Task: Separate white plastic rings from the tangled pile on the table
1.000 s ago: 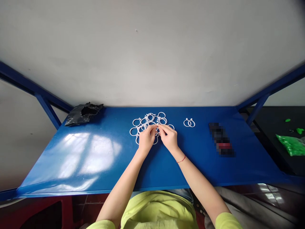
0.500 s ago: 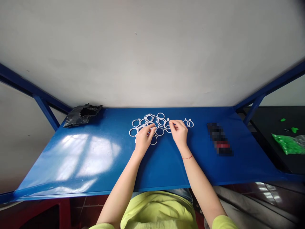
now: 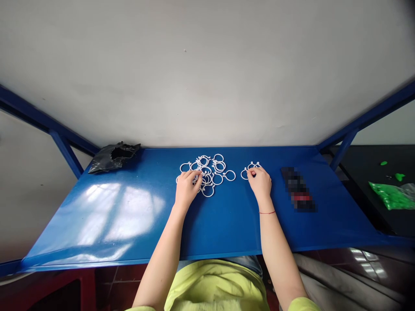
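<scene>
Several thin white rings with small knobbed ends, like open curtain rings, lie in an overlapping pile (image 3: 218,178) on the blue table (image 3: 223,224). My left hand (image 3: 187,186) rests over the pile's left side, thumb and fingertips drawn together; whatever is between them is hidden. To the right, my right hand (image 3: 260,183) pinches a white ring (image 3: 244,174) close to the tabletop. Just beyond its fingers lie white rings (image 3: 254,164), partly covered by the hand. One ring (image 3: 230,175) sits at the pile's right edge.
A crumpled black plastic bag (image 3: 112,157) lies at the back left. Right of my right hand is a dark, pixelated item (image 3: 298,190). Blue frame bars (image 3: 66,149) rise at both sides. A green-filled bag (image 3: 389,196) lies on a dark surface beyond the right edge.
My right hand has moved right, from the pile to the separate rings, with a ring in its fingers. My left hand has shifted slightly left, its fingertips closer together.
</scene>
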`<state>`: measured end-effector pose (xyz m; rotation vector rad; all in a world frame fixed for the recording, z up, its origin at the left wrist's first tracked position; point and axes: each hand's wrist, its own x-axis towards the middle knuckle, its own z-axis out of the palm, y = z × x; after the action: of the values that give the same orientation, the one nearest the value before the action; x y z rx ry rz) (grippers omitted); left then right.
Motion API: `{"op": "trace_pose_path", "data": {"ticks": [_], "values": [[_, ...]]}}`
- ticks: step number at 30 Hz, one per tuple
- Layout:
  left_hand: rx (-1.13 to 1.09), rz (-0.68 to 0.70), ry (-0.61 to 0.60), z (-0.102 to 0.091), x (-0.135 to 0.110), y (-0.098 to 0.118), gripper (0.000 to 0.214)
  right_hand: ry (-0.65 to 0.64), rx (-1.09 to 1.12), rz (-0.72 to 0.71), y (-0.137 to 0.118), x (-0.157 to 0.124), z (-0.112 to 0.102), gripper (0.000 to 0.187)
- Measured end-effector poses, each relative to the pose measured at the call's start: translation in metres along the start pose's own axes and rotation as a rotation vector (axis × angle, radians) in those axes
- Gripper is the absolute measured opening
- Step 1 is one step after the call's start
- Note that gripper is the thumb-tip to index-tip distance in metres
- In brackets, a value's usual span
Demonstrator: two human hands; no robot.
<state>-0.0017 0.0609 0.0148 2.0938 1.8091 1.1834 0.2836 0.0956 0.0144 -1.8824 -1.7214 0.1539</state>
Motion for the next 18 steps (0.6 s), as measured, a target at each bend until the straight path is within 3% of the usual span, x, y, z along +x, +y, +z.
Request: {"op": "trace_pose_path", "data": {"ticks": [6,12,18], "values": [[0.077,-0.013,0.008,0.005,-0.002,-0.001,0.019,0.077,0.017,-0.113,-0.017,-0.005,0.003,0.029],[0.064,-0.026,0.008,0.008,-0.003,0.0,0.018,-0.033,-0.047,-0.34,-0.046,-0.011,0.027,0.025],[0.049,-0.015,0.03,0.007,-0.002,0.003,0.018,-0.089,0.02,-0.355,-0.044,-0.008,0.025,0.029]]}}
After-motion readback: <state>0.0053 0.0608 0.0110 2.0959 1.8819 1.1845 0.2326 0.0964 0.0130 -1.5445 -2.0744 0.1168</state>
